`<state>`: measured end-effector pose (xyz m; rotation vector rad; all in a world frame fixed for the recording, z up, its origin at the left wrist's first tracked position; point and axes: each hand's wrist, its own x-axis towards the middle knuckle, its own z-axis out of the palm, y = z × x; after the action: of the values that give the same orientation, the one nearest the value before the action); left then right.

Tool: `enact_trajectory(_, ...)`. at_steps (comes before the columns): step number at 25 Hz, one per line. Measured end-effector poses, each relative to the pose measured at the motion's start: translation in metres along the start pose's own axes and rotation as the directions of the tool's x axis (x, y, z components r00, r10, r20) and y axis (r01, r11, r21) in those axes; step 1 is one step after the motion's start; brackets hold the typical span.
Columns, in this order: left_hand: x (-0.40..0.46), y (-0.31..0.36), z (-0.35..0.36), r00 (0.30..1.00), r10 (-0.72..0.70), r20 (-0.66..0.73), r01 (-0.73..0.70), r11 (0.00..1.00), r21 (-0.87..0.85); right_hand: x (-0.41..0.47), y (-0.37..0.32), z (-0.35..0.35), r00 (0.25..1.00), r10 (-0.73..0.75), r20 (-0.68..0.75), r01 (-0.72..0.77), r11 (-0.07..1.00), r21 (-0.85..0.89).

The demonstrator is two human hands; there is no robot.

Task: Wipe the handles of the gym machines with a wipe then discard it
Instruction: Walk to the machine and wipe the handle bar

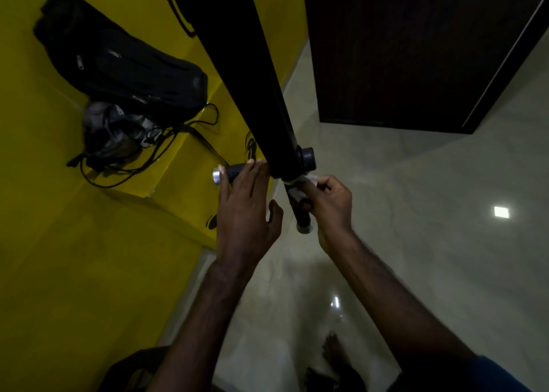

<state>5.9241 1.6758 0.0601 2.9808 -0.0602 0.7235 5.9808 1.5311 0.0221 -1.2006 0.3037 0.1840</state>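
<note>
A black machine arm (252,73) runs down from the top and ends in two black handles with silver end caps. My left hand (246,210) lies flat with fingers apart, its fingertips on the left handle (230,173). My right hand (326,204) presses a white wipe (300,188) against the upper part of the lower handle (301,213), which points down toward me. A grey round knob (309,157) sits just above the wipe.
A black backpack (118,64) and a grey bag with cords (116,130) lie on the yellow surface (59,243) at left. A dark door (416,50) stands at the upper right. Glossy pale tile floor (445,243) lies below, with my bare foot (335,353) on it.
</note>
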Motion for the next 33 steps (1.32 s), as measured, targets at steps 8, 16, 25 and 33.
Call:
enact_trajectory(8, 0.004, -0.005, -0.006, 0.999, 0.037, 0.017, -0.037, 0.999, -0.037, -0.022, 0.03, 0.017, 0.995, 0.071, -0.076, -0.065, 0.995, 0.072)
enact_trajectory(16, 0.003, -0.011, -0.006, 0.997, 0.071, 0.0, -0.071, 0.997, -0.04, -0.03, 0.054, 0.016, 0.975, 0.163, -0.152, -0.151, 0.985, 0.086)
enact_trajectory(25, 0.002, -0.015, -0.002, 0.997, 0.082, -0.013, -0.083, 0.995, -0.054, 0.005, 0.024, -0.021, 0.99, -0.142, -0.017, 0.133, 0.959, -0.251)
enact_trajectory(33, 0.002, -0.018, -0.002, 0.997, 0.075, 0.022, -0.073, 0.996, -0.059, 0.048, 0.023, -0.045, 0.877, -0.286, 0.387, 0.45, 0.771, -0.45)
